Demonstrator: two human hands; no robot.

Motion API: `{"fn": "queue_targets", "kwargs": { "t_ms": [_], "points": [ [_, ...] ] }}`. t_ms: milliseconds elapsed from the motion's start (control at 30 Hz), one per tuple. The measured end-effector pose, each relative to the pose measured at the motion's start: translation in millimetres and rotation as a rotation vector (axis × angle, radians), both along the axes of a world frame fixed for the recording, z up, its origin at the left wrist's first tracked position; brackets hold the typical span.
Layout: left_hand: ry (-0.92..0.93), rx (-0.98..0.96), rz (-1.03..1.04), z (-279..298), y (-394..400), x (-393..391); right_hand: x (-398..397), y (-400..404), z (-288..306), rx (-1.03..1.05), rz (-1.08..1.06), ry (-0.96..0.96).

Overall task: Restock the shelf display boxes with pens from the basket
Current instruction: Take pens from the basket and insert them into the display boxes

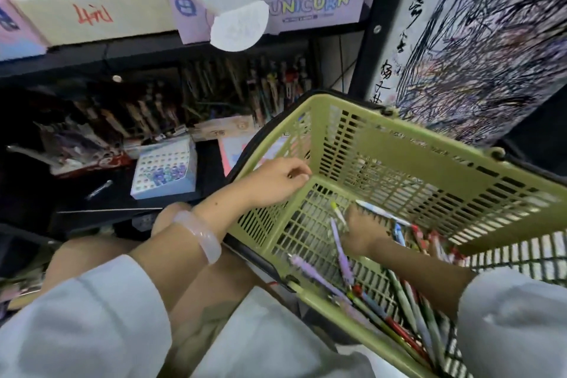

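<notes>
- Green basket [399, 144] sat tilted at right, just below the shelf edge; loose pens [408, 313] were piled in its lower corner.
- Left hand [276, 181] gripped the basket's left rim, fingers curled over the edge; pale bangle [199, 236] was on that wrist.
- Right hand [363, 232] was inside the basket, down on the mesh floor among the pens; a white-blue pen [383, 213] lay at its fingertips, but grasp couldn't be told.
- Purple pen [340, 250] lay just beside that hand.
- Small display box [164, 170] with hole grid stood on the dark lower shelf, left of the basket.
- "UNICORN" display box [310, 6] sat on the upper shelf, many holes unfilled.
</notes>
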State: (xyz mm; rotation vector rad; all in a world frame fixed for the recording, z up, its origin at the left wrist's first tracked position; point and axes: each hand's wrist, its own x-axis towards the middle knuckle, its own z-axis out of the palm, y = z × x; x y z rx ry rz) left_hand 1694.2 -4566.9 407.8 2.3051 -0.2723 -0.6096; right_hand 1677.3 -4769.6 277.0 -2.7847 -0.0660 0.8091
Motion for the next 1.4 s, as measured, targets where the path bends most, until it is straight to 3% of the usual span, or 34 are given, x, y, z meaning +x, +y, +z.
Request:
{"fn": "queue_targets", "kwargs": {
  "t_ms": [67,167,333,600,867,1033,1167,1400],
  "points": [
    [0.024,-0.003,-0.01,-1,-2,0,-14,-1,-1,0.148,0.025,0.097],
    [0.041,-0.02,-0.019,-2,-5,-1,-43,6,-7,0.133,0.107,0.186],
    [0.059,-0.044,0.014,-4,-8,-3,-68,24,-20,-0.042,0.256,-0.02],
    [0.045,-0.055,0.037,2,-8,-6,-57,32,-10,0.13,0.25,-0.043],
    [0.041,-0.086,0.024,0,-8,-7,-58,-35,18,0.134,0.386,0.382],
    [0.034,-0.1,0.034,0,-7,-8,-97,-30,-7,0.056,0.417,0.072],
    [0.018,-0.104,0.025,0,-8,-9,-98,-25,-12,-0.032,0.35,0.016],
    [0.02,-0.126,0.03,-1,-9,-11,-103,-19,-22,0.004,0.355,-0.052]
  ]
}}
